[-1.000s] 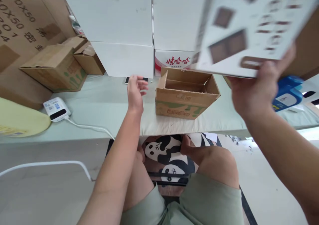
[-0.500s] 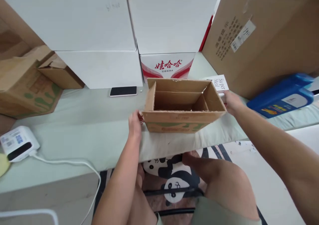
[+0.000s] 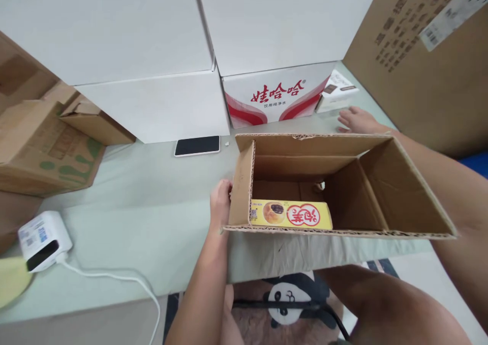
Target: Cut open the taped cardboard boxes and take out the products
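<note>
An open-topped cardboard box stands before me, tilted so that its inside shows. In it lies a yellow food carton with red lettering and a picture of a bun, against the near wall. My left hand grips the box's left side, some fingertips hidden by the wall. Beyond the box's far right edge, my right hand is open and holds nothing, with fingers pointing left. Just past those fingers stands a small white box, apart from the hand. My right forearm runs along the box's right side.
Large white boxes and a red-and-white carton line the back of the table. A phone lies left of the box. Cardboard boxes and a corded white device are at left; a big carton stands at right.
The open cardboard box has come closer and tilted, and the yellow carton inside now shows. My right hand has left the white box, which now stands farther back against the red-and-white carton.
</note>
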`<state>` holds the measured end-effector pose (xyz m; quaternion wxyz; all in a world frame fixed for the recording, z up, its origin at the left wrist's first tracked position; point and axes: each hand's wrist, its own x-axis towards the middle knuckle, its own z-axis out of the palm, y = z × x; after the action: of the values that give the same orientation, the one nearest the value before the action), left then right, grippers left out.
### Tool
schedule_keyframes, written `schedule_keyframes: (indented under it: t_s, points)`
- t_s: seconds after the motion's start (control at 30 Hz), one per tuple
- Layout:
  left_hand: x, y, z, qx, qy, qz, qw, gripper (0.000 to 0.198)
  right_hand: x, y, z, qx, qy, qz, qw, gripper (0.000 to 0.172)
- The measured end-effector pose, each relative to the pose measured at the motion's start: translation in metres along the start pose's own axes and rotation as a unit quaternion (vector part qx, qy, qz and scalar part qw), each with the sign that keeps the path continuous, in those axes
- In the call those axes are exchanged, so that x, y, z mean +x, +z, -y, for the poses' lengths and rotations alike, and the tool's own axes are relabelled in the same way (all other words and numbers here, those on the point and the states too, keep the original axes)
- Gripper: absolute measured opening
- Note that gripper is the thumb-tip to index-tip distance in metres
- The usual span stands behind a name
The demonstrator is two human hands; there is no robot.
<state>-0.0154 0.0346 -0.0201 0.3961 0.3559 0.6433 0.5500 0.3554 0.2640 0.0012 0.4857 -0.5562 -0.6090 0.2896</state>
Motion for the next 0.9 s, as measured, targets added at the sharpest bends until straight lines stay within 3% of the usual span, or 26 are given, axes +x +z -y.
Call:
schedule_keyframes:
  t_s: [0.07, 0.13, 0.2, 0.27, 0.33, 0.4, 0.43, 0.5, 0.57, 0.63, 0.7, 0.77, 0.9]
  points:
    - [0.0, 0.001, -0.003, -0.014, -0.006, 0.008, 1.0, 0.03, -0.01, -0.003, 0.021, -0.01, 0.072, -0.033, 0.997, 0.031]
    - [-0.003, 0.002, -0.005, -0.034, -0.011, 0.017, 0.999, 0.03, -0.03, -0.014, 0.059, -0.01, 0.115, -0.085, 0.99, 0.019]
    - [-0.009, 0.001, -0.007, -0.058, -0.01, 0.025, 0.998, 0.029, -0.06, -0.029, 0.11, -0.02, 0.078, -0.129, 0.988, 0.015]
    - [-0.016, -0.001, -0.01, -0.08, -0.005, 0.031, 0.996, 0.028, -0.097, -0.043, 0.166, -0.055, -0.022, -0.133, 0.989, 0.011]
    - [-0.024, -0.004, -0.012, -0.102, 0.0, 0.033, 0.994, 0.028, -0.135, -0.047, 0.215, -0.137, -0.186, -0.036, 0.972, 0.005]
    - [-0.031, -0.006, -0.015, -0.123, 0.002, 0.034, 0.992, 0.028, -0.165, -0.036, 0.248, -0.23, -0.237, 0.186, 0.925, 0.011]
    - [-0.035, -0.007, -0.015, -0.131, 0.002, 0.035, 0.991, 0.028, -0.174, -0.026, 0.258, -0.281, -0.218, 0.306, 0.883, 0.017]
    - [-0.04, -0.009, -0.016, -0.143, 0.002, 0.037, 0.989, 0.027, -0.181, -0.002, 0.266, -0.383, -0.142, 0.472, 0.781, 0.038]
    - [-0.043, -0.012, -0.015, -0.149, 0.0, 0.037, 0.988, 0.025, -0.181, 0.021, 0.263, -0.462, -0.074, 0.541, 0.699, 0.068]
    - [-0.046, -0.017, -0.013, -0.153, -0.006, 0.036, 0.988, 0.024, -0.183, 0.038, 0.255, -0.5, -0.04, 0.574, 0.647, 0.094]
    - [-0.048, -0.023, -0.01, -0.155, -0.011, 0.035, 0.987, 0.025, -0.191, 0.047, 0.248, -0.523, -0.041, 0.591, 0.613, 0.1]
    - [-0.049, -0.031, -0.009, -0.159, -0.011, 0.035, 0.987, 0.027, -0.205, 0.05, 0.244, -0.542, -0.063, 0.595, 0.59, 0.095]
    - [-0.045, -0.041, -0.011, -0.173, -0.006, 0.031, 0.984, 0.028, -0.223, 0.051, 0.243, -0.566, -0.118, 0.571, 0.583, 0.094]
